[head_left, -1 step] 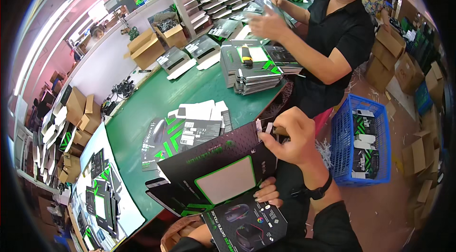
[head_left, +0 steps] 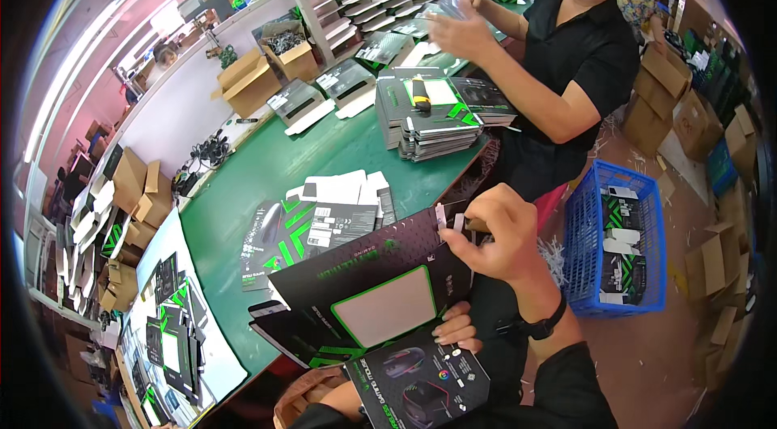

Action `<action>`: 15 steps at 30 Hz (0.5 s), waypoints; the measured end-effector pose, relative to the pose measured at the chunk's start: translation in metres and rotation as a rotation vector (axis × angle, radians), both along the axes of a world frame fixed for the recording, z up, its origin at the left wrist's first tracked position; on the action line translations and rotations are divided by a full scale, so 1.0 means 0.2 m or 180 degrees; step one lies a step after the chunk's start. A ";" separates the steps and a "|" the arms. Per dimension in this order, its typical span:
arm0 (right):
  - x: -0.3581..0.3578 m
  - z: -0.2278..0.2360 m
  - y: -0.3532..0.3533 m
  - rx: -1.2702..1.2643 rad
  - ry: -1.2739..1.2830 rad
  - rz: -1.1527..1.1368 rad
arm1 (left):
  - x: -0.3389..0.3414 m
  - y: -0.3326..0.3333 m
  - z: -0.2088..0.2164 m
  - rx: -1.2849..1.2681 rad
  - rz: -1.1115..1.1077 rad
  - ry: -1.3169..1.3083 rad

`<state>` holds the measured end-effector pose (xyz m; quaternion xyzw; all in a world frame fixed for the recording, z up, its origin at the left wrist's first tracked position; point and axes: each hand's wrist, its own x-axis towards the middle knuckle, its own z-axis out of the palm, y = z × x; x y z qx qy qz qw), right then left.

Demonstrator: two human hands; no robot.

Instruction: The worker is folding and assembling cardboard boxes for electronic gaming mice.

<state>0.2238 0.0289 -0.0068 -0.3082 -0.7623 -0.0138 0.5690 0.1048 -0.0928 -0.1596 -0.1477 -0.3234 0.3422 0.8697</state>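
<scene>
A black printed cardboard box point(head_left: 324, 291), partly unfolded, with a pale green-edged window, is tilted in front of me. A panel with pictures of computer mice hangs toward my lap. My left hand point(head_left: 457, 327) curls its fingers over the box's lower right part; the rest of that hand is hidden behind the mouse panel. At the upper right corner my right hand point(head_left: 503, 235) is closed, thumb and bent fingers pinching the box's end beside a small whitish flap. Flat printed box sheets point(head_left: 324, 227) lie on the green table just beyond.
A stack of flat boxes point(head_left: 437, 133) bears a yellow-black cutter point(head_left: 421, 95). Beside it a co-worker point(head_left: 558, 65) handles a clear plastic piece. A blue crate point(head_left: 655, 251) with boxes stands on the floor at right. More sheets point(head_left: 174, 348) lie on the left surface.
The co-worker's hands and the clear plastic piece have shifted slightly. My own hands and the box look almost unmoved.
</scene>
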 end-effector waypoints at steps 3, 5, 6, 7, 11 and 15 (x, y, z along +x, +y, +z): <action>0.00 -0.01 0.01 0.0281 -0.0104 0.0039 | 0.01 -0.01 -0.02 -0.0051 0.0038 -0.0092; -0.01 -0.01 0.01 0.0507 -0.0270 -0.0079 | 0.01 -0.01 -0.03 -0.0055 0.0069 -0.0072; -0.01 -0.01 0.01 0.0508 -0.0266 -0.0078 | 0.01 0.00 -0.03 -0.0003 0.0051 -0.0112; -0.01 0.00 0.01 0.0641 -0.0437 -0.0113 | 0.01 0.00 -0.04 0.0049 0.0031 -0.0153; -0.02 0.01 -0.02 0.0834 -0.0630 -0.0125 | 0.01 -0.01 -0.03 -0.0092 0.0064 -0.0112; -0.02 0.02 -0.06 0.0855 -0.0561 -0.0041 | 0.02 0.03 -0.07 0.0295 0.0036 -0.0221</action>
